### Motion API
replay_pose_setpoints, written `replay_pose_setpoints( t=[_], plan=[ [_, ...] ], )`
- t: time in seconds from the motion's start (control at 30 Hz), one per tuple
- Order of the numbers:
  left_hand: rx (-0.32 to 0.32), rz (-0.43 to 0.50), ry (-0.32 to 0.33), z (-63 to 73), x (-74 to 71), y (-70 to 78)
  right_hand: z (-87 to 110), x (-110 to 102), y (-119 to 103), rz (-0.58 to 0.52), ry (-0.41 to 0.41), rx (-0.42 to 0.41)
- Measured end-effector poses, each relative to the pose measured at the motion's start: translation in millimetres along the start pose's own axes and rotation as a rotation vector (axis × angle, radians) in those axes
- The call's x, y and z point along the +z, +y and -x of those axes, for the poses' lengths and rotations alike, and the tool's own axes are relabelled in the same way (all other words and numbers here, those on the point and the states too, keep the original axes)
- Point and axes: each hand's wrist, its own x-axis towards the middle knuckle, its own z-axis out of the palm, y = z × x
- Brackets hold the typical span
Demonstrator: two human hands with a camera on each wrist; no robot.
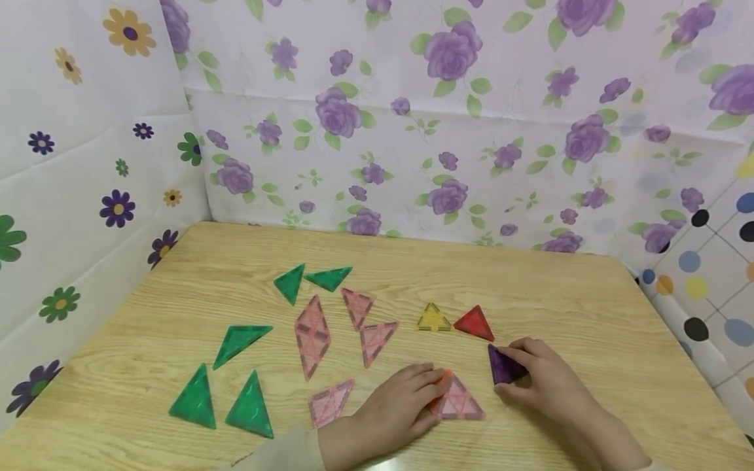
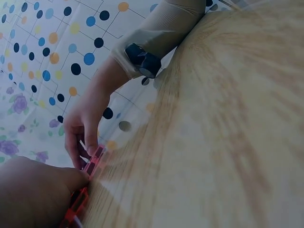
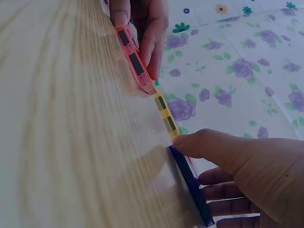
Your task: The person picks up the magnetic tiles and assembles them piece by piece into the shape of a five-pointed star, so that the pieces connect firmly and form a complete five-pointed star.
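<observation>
My left hand point(image 1: 403, 402) lies over the left side of a pink triangular magnetic tile point(image 1: 462, 400), thumb at its near corner and fingertips near its top. An orange patch point(image 1: 443, 378) shows beside those fingertips; the rest of it is hidden. Farther right, my right hand point(image 1: 548, 379) pinches a purple triangular magnetic tile point(image 1: 505, 366) between thumb and fingers. In the right wrist view the purple tile point(image 3: 190, 183) sits low at the tabletop, the thumb at its near end. A red triangle point(image 1: 474, 323) and a yellow triangle point(image 1: 433, 318) lie just beyond the hands.
Several green triangles point(image 1: 250, 405) lie at the left of the wooden table point(image 1: 559, 294). Between them and the hands are several pink tiles point(image 1: 312, 337), one point(image 1: 330, 402) close to the left wrist. Patterned cloth point(image 1: 406, 118) walls the table at the back and sides.
</observation>
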Motion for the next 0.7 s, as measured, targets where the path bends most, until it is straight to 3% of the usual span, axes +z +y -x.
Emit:
replay_pose_setpoints(
  t=[0.17,0.57,0.7],
  plan=[
    [-0.002,0.007,-0.045,-0.6,0.4,0.5,3.0,0.7,-2.6,0.036,0.028,-0.035],
    [-0.032,0.029,-0.120,-1.7,-3.0,-0.7,3.1,1.2,-8.1,-0.041,-0.039,-0.160],
    [-0.027,0.027,-0.115,-2.3,-2.2,-0.1,4.7,1.4,-11.0,-0.076,-0.076,-0.193]
  ],
)
